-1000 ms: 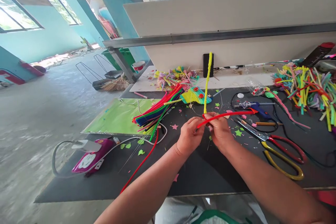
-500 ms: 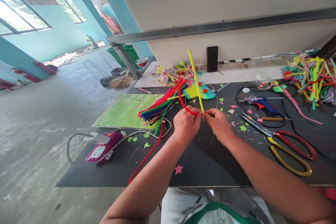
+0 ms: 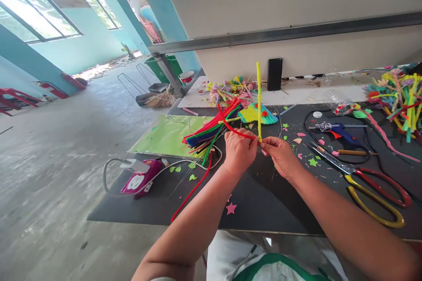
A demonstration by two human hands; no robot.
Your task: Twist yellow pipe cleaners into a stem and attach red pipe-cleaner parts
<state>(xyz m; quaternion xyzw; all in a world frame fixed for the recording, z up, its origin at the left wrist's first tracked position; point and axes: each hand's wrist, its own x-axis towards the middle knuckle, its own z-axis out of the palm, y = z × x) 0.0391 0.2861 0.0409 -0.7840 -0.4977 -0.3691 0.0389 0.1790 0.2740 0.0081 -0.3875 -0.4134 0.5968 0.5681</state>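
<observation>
Over the middle of the dark table, my left hand pinches a red pipe cleaner, whose free end points up and to the left. Touching its fingertips, my right hand is pinched at the base of a yellow fuzzy stem that stands nearly upright. The exact join between red and yellow is hidden by the fingers. Behind my left hand lies a bundle of coloured pipe cleaners. A yellow and blue fuzzy piece with a red spot rests behind the yellow stem.
Large scissors and a blue glue gun lie at the right. A black phone leans on the board. A purple box with a cable is at the left. Piled fuzzy stems sit far right.
The view has shifted, so the scene sits further right. The yellow stem has turned from leaning left to nearly upright. The red pipe cleaner's free end now reaches further left of the hands.
</observation>
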